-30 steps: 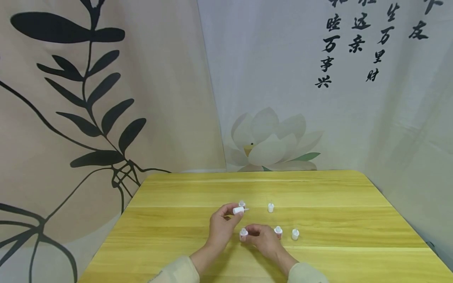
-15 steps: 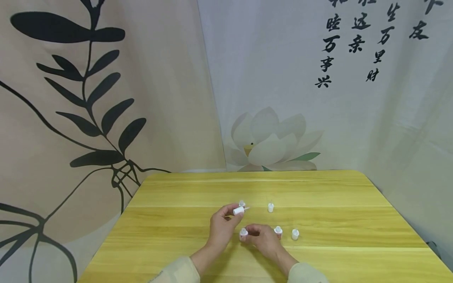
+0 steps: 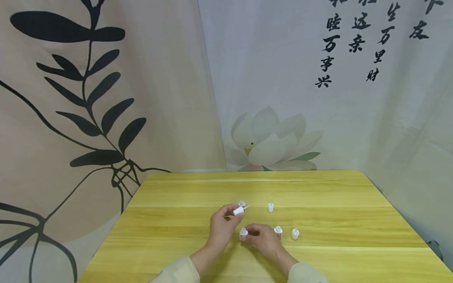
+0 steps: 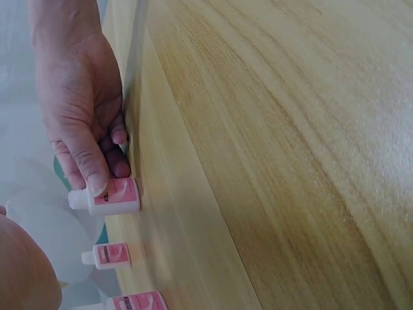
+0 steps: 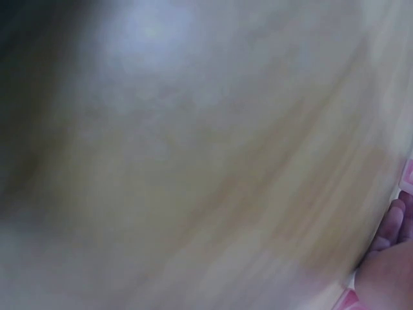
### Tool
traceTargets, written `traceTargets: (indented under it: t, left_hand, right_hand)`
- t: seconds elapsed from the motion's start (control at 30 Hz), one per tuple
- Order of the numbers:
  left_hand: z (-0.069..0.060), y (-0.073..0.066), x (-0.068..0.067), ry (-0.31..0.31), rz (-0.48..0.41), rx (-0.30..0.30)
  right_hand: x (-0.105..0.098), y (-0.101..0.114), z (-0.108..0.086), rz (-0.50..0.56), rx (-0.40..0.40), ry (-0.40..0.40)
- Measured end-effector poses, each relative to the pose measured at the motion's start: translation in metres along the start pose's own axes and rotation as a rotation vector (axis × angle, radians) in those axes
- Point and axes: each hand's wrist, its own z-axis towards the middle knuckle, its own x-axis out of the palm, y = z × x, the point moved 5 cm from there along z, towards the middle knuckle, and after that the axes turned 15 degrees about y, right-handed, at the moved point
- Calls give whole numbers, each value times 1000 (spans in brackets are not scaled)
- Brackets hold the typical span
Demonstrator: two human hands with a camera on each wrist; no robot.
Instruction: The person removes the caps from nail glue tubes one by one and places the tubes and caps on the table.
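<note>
White plastic cap point(image 3: 238, 211) pinched in my left hand point(image 3: 220, 225), I hold it raised, beyond the front bottle point(image 3: 243, 235), which my right hand point(image 3: 264, 238) grips upright. The rear bottle point(image 3: 242, 203) beyond it, and the third bottle point(image 3: 278, 232) to its right, look uncapped too; two loose caps point(image 3: 295, 235) stand rightward, mine not yet set down. My cap's long axis slants slightly, stem point(image 3: 247, 207) pointing right.

In my head view, the left hand point(image 3: 220, 228) and white cap point(image 3: 238, 211) hide much of the far bottle point(image 3: 242, 203). The left wrist view's bottom edge cuts off a pink-labelled bottle point(image 4: 139, 301). On my right wrist feed the counter point(image 5: 245, 142) blurs, and the right hand point(image 5: 389, 263) is cropped at lower right.
</note>
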Motion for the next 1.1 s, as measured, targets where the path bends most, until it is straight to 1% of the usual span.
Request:
traceTargets:
  t: [0.27,0.57,0.63,0.67,0.8,0.9,0.97,1.1]
  left_hand:
    - [0,0,0,3,-1,-8]
    - [-1,-3,0,22,6,11]
    - [0,0,0,20,5,14]
    - [2,4,1,19,3,13]
    - [11,25,1,15,7,9]
    - [16,37,0,15,5,19]
    - [14,30,1,18,3,22]
    - [5,9,2,25,-3,27]
  right_hand:
    - [0,0,0,1,1,2]
    - [0,0,1,-7,0,1]
    - [0,0,1,-9,-1,0]
    - [0,0,1,-9,-1,-1]
    - [1,1,1,-24,-20,-9]
    - [1,1,2,-30,-35,-17]
    - [1,0,2,-27,-37,-20]
    - [1,0,2,-29,-26,-18]
